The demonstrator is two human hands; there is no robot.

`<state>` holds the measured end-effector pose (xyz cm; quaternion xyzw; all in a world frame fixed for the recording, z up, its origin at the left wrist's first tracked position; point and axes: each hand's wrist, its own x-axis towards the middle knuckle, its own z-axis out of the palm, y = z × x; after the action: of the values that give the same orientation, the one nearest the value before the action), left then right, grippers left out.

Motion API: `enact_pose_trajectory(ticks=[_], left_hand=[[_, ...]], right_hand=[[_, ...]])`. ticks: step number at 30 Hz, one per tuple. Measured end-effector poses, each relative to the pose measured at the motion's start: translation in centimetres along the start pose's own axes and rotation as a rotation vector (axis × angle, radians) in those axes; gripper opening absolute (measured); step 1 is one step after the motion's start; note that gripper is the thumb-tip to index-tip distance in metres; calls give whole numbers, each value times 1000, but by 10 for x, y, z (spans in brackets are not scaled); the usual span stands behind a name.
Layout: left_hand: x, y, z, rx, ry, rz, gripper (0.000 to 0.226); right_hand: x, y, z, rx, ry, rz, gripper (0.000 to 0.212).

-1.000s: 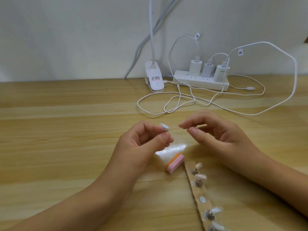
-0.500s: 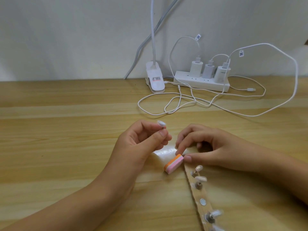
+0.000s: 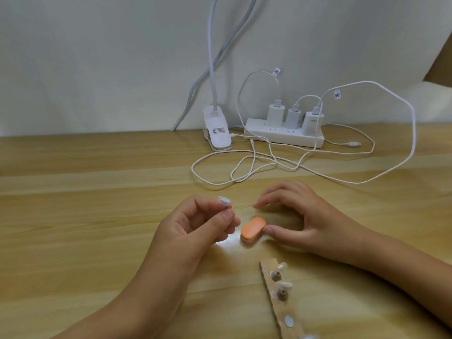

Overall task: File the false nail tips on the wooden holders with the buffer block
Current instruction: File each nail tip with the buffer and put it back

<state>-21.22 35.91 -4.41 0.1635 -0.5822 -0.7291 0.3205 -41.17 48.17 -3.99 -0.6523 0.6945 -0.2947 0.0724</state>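
My left hand (image 3: 195, 231) pinches a small holder between thumb and forefinger, with a pale false nail tip (image 3: 223, 200) on top, raised above the table. The buffer block (image 3: 253, 230) lies flat on the table just to its right, orange face up and a pink layer beneath. My right hand (image 3: 310, 216) arches over the table; its thumb tip touches the block's right end and its fingers hover past the block's far side without touching it. A wooden strip (image 3: 278, 311) at the lower right carries several more nail tips (image 3: 283, 285) on holders.
A white power strip (image 3: 283, 135) with three chargers sits by the back wall. A white clip lamp base (image 3: 216, 129) stands to its left. Loose white cables (image 3: 244, 172) loop across the wooden table behind my hands.
My right hand came down to the buffer block, and the block turned from lying on its edge to flat with the orange face up. My left hand kept holding the nail tip.
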Motion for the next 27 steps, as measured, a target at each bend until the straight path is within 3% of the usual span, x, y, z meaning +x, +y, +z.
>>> enact_pose_trajectory(ticks=[8,12,16,19,27], left_hand=[[0,2,3,60,-49,-15,22],[-2,4,5,98,-66,-12,25],[-2,5,6,85,-50,-28,18],[-2,6,7,90,-55,-35,14],[-4,9,8,123,-76,-48,10]], right_hand=[[1,-8,7,-29,-17,-101,51],[3,-14,10,-70,-49,-89,45],[2,-20,-2,256,88,77,26],[3,-29,-5,478,164,79,24],[1,-41,1,682,215,81,24]])
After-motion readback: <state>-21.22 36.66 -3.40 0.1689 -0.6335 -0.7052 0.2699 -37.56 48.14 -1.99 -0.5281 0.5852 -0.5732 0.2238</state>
